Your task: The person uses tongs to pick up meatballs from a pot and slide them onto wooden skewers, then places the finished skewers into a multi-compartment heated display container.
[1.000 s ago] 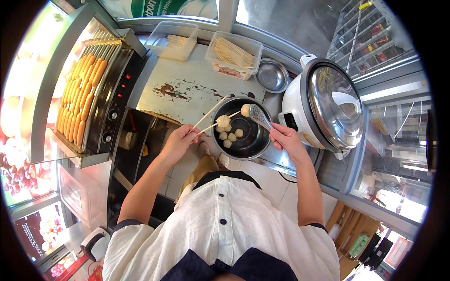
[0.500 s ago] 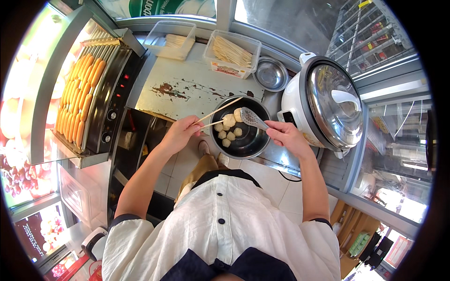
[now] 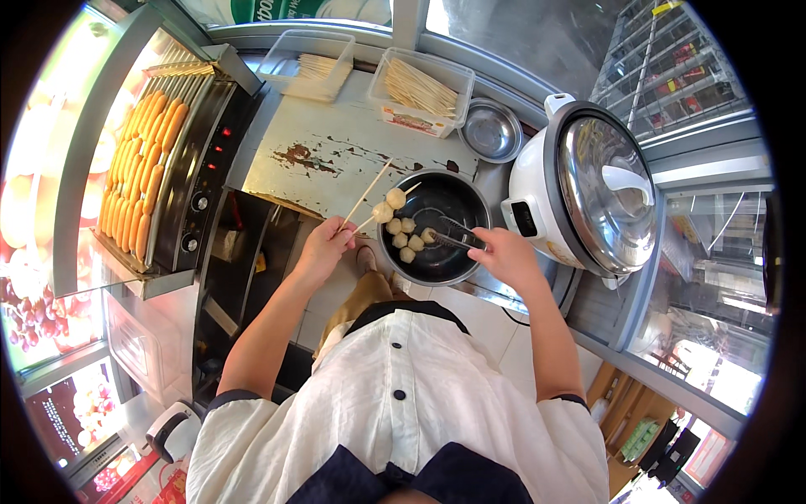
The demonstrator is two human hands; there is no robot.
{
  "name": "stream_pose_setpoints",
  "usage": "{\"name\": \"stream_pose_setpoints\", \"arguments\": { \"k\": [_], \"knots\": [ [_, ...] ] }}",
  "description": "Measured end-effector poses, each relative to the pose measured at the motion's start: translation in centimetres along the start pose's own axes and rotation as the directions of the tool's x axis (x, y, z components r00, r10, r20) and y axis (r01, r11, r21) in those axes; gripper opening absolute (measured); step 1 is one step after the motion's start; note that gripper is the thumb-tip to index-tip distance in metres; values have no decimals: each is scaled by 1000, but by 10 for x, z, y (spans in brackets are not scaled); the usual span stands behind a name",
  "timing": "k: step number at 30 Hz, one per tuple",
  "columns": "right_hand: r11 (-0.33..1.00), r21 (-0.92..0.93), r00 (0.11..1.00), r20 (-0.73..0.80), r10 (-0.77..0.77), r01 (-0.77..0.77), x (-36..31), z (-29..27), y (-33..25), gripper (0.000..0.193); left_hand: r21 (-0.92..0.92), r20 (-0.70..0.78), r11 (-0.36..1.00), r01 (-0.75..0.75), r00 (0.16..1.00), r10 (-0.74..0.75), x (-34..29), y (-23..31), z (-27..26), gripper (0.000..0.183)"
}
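My left hand (image 3: 324,249) is grasping two thin, pale wooden skewers in bent fingers: a bare skewer (image 3: 369,192) is slanting up and away, and a loaded skewer (image 3: 363,225) is carrying two round beige balls (image 3: 383,212) near its far end, over the left rim of a round metal bowl with a dark interior (image 3: 457,200). My right hand (image 3: 507,254) is gripping a pair of slim grey metal tongs (image 3: 456,234), their tips reaching into the bowl beside the rightmost of six loose beige balls (image 3: 407,240); I cannot tell whether they are pinching it. The loose balls are lying clustered at the bowl's left side. A white electric cooker with a domed silver lid (image 3: 598,189) is standing to the bowl's right, and a clear rectangular plastic tub of wooden sticks (image 3: 420,90) is sitting beyond it.
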State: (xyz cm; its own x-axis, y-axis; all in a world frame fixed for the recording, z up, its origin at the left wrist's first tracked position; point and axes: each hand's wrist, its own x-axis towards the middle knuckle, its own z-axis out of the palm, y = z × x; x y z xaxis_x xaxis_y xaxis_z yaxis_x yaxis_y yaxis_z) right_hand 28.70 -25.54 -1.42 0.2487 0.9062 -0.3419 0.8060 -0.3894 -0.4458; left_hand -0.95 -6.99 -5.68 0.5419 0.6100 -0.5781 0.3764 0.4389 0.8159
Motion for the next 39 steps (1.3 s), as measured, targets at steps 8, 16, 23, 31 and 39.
{"name": "stream_pose_setpoints", "arguments": {
  "k": [8,16,23,31,39],
  "knots": [
    [950,-288,987,-66,-144,119,20,40,-4,28,31,25,999,-28,999,27,-1,-9,3,13],
    [959,279,987,-162,0,45,10,24,30,33,148,49,985,-83,996,76,-6,-11,-2,13],
    [413,884,974,169,151,-218,-14,-25,22,46,201,129,972,-122,987,97,-21,18,2,13],
    [387,894,972,181,152,-227,-27,-31,25,46,100,167,993,-66,985,49,-23,24,8,13],
    [444,865,972,216,92,-234,-22,-31,13,45,225,207,962,-157,972,111,-16,32,9,12]
  ]
}}
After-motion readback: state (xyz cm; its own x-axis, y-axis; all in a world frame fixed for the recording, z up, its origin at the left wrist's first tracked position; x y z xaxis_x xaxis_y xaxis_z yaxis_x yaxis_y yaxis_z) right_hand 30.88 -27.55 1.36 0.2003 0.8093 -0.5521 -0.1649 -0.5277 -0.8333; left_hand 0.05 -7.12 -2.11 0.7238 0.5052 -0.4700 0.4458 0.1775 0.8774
